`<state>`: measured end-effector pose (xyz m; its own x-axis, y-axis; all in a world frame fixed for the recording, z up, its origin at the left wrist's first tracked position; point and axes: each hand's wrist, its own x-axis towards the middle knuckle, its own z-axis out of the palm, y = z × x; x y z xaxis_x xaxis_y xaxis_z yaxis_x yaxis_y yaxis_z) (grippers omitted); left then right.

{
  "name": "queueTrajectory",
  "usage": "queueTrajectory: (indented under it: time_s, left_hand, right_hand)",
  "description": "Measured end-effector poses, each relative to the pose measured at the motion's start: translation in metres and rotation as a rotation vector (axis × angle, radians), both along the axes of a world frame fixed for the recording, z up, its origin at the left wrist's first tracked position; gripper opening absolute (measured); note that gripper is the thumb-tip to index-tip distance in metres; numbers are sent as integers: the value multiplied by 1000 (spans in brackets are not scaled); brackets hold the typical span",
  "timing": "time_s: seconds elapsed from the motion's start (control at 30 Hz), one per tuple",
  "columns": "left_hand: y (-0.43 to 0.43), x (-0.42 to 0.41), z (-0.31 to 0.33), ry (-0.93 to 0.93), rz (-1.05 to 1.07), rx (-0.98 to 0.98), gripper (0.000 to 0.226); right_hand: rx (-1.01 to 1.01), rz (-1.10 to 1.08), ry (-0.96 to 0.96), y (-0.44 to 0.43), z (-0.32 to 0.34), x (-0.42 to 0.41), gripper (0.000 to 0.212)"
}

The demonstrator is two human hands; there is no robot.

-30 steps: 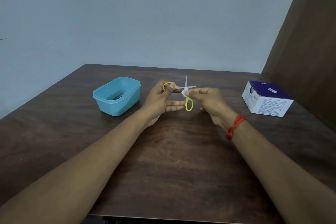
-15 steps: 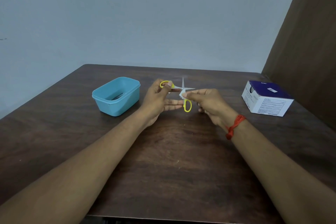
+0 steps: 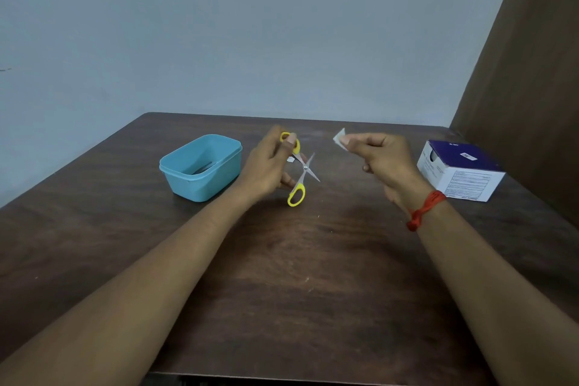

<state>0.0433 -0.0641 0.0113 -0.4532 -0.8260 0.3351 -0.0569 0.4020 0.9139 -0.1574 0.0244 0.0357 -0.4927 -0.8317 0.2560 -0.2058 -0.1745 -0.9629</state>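
A dark wooden surface (image 3: 282, 291) is filling the lower part of the view, running back to a plain pale blue-grey wall (image 3: 250, 25), and a brown panel (image 3: 532, 72) is standing tall at the room's edge, well to the right of the blue tub (image 3: 200, 188). That tub is sitting open on the surface, and a flat grey thing (image 3: 205, 167) is lying inside it, too dim to name. Just to the right of the tub, the left hand (image 3: 269, 166) is gripping the scissors (image 3: 303, 174), thumb through the upper yellow loop and fingers curling at the lower one, holding them up off the surface. The blades are standing spread in a cross, pointing away from the tub. Further right of the tub, well apart from the scissors, the right hand (image 3: 382, 157) is pinching a small white piece (image 3: 340, 136) between thumb and fingertip, holding it up in the air with the other fingers curling in. A red thread (image 3: 424, 210) is circling that wrist. Far to the right of the tub, beyond both hands, a white and purple box (image 3: 460, 178) is resting on the surface, its printed label facing this way.
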Motion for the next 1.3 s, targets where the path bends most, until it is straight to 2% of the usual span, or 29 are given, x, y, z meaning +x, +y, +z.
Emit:
queueTrajectory:
  time_s: [0.07, 0.13, 0.3, 0.5, 0.63, 0.77, 0.87, 1.07, 1.3]
  left_hand:
    - [2, -2, 1, -137, -18, -159, 32]
    - [5, -3, 1, -188, -7, -238, 33]
    - [10, -2, 1, -191, 7, -293, 28]
    - [12, -5, 1, -215, 14, -339, 28]
    - [10, -5, 0, -203, -4, -327, 28]
    - [9, -6, 0, -164, -44, -262, 26]
    - [6, -7, -1, -106, -52, -184, 29]
    - [6, -9, -3, -39, -37, -170, 27]
    - [2, -9, -5, -45, 40, -198, 21]
  right_hand:
    - [-74, 20, 61, 1, 2, 5, 9]
    - [-75, 59, 147, 2, 3, 9, 9]
    - [16, 98, 418, 0, 1, 14, 7]
    - [17, 144, 535, -3, -4, 12, 9]
    - [-44, 75, 510, -5, -4, 12, 8]
    - [-68, 3, 366, -5, -1, 13, 3]
    - [-90, -25, 301, -4, 1, 15, 8]
    - [35, -2, 399, -5, -5, 17, 5]
    - [96, -15, 342, -4, -7, 15, 2]
